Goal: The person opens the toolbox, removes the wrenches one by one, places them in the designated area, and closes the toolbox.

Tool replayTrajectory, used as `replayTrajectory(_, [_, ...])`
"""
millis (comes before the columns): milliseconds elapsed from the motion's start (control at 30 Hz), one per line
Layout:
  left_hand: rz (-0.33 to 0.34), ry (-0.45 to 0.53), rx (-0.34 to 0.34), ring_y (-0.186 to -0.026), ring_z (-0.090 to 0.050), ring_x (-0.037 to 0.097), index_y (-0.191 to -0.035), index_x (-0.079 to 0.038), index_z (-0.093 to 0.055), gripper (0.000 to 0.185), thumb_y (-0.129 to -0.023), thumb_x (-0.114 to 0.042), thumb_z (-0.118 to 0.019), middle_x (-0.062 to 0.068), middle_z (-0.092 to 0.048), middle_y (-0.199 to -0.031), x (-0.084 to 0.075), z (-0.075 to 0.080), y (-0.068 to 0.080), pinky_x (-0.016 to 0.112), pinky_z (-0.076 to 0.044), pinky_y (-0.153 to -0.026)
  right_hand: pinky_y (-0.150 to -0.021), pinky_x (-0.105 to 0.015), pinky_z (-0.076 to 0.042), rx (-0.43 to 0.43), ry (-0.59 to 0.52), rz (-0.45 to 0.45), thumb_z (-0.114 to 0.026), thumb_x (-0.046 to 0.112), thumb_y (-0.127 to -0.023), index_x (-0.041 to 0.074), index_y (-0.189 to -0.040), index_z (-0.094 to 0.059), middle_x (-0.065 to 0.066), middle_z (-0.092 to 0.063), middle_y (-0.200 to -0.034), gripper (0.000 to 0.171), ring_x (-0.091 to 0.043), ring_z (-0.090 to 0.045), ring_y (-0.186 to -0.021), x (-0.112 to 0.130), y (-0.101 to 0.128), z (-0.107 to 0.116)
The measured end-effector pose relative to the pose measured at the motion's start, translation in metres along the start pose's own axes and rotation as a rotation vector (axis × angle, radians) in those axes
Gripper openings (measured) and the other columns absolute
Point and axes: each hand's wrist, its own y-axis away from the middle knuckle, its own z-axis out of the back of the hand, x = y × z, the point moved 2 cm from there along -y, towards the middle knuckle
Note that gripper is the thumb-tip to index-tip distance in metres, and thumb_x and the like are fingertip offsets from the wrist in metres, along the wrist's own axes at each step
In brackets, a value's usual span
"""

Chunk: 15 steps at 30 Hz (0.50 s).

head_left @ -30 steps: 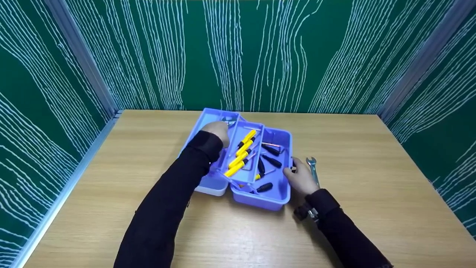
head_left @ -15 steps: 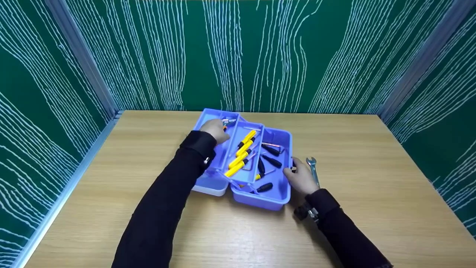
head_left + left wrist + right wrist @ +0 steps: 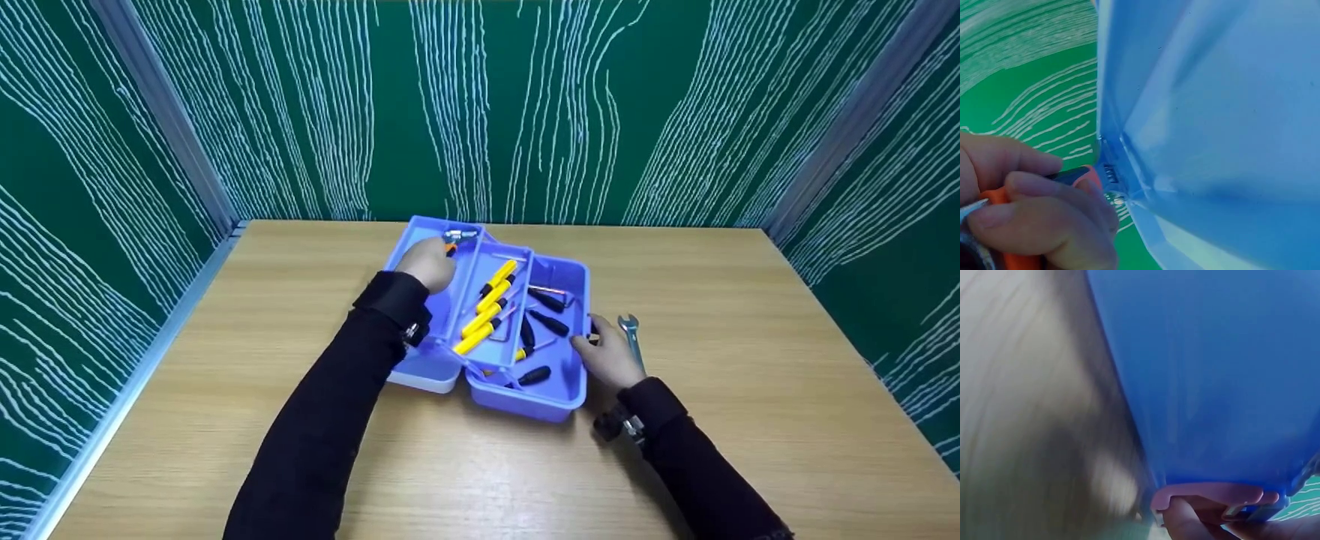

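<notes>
Green walls (image 3: pixel 390 112) with wavy white lines all over, grey posts (image 3: pixel 160 112) in the corners, and a pale wood worktop (image 3: pixel 750 337) in front. Sitting on it is a purple box (image 3: pixel 517 409), opened out so its trays step off to the left. Left hand (image 3: pixel 427 264) has its fingers wrapped round some orange-handled pliers (image 3: pixel 459 236), metal head up at the far end of the left tray (image 3: pixel 445 304). Can't tell if they're touching the tray floor. Right hand (image 3: pixel 611 358) is at the box's right side, and the right wrist view shows it gripping the pink latch (image 3: pixel 1207 492), one finger tucked under. Just beside that hand a wrench (image 3: pixel 631 337) lies on the worktop. Middle tray (image 3: pixel 484 268) has four yellow screwdrivers (image 3: pixel 475 339) lying slantwise, and the deep part (image 3: pixel 566 371) on the right has black-handled tools (image 3: pixel 551 323) scattered about.
</notes>
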Motion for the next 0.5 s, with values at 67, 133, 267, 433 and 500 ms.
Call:
replayTrajectory(67, [0.003, 0.018, -0.031, -0.082, -0.05, 0.02, -0.118, 0.001, -0.058, 0.03, -0.102, -0.018, -0.043, 0.008, -0.055, -0.1, 0.001, 0.001, 0.001, 0.026, -0.039, -0.068, -0.087, -0.036, -0.056, 0.013, -0.004, -0.003, -0.051, 0.016, -0.099, -0.01, -0.141, -0.04, -0.032, -0.05, -0.137, 0.051, -0.036, -0.064, -0.108, 0.001, 0.0, 0.002])
replayTrajectory(133, [0.002, 0.04, -0.058, -0.082, -0.051, 0.02, -0.122, 0.001, -0.056, 0.032, -0.103, -0.022, -0.044, 0.009, -0.056, -0.102, 0.001, 0.003, 0.003, 0.026, -0.04, -0.067, -0.088, -0.036, -0.054, 0.027, -0.007, -0.014, -0.05, 0.02, -0.1, -0.009, -0.143, -0.037, -0.032, -0.048, -0.139, 0.054, -0.037, -0.062, -0.112, 0.002, 0.0, 0.005])
replayTrajectory(267, [-0.054, 0.071, -0.116, -0.092, -0.057, 0.025, -0.131, 0.004, -0.049, 0.038, -0.103, -0.021, -0.044, 0.016, -0.06, -0.113, -0.002, 0.003, 0.012, 0.033, -0.048, -0.079, -0.101, -0.042, -0.048, 0.01, -0.038, -0.051, -0.047, 0.027, -0.103, -0.01, -0.148, -0.028, -0.033, -0.042, -0.144, 0.061, -0.041, -0.053, -0.125, 0.008, 0.0, 0.015])
replayTrajectory(433, [-0.156, 0.136, -0.191, -0.101, -0.06, 0.03, -0.137, 0.006, -0.041, 0.043, -0.101, -0.017, -0.047, 0.021, -0.06, -0.119, -0.007, -0.007, 0.028, 0.04, -0.05, -0.09, -0.115, -0.05, -0.032, -0.074, -0.126, -0.049, -0.045, 0.029, -0.104, -0.007, -0.15, -0.026, -0.03, -0.038, -0.149, 0.062, -0.042, -0.039, -0.138, 0.025, 0.002, 0.026])
replayTrajectory(500, [-0.18, 0.173, -0.198, -0.093, -0.058, 0.027, -0.136, 0.004, -0.042, 0.041, -0.101, -0.017, -0.047, 0.019, -0.06, -0.114, -0.01, -0.014, 0.034, 0.038, -0.052, -0.082, -0.116, -0.049, -0.03, -0.1, -0.167, -0.031, -0.045, 0.031, -0.104, -0.004, -0.151, -0.027, -0.027, -0.038, -0.151, 0.061, -0.039, -0.038, -0.139, 0.034, 0.003, 0.028])
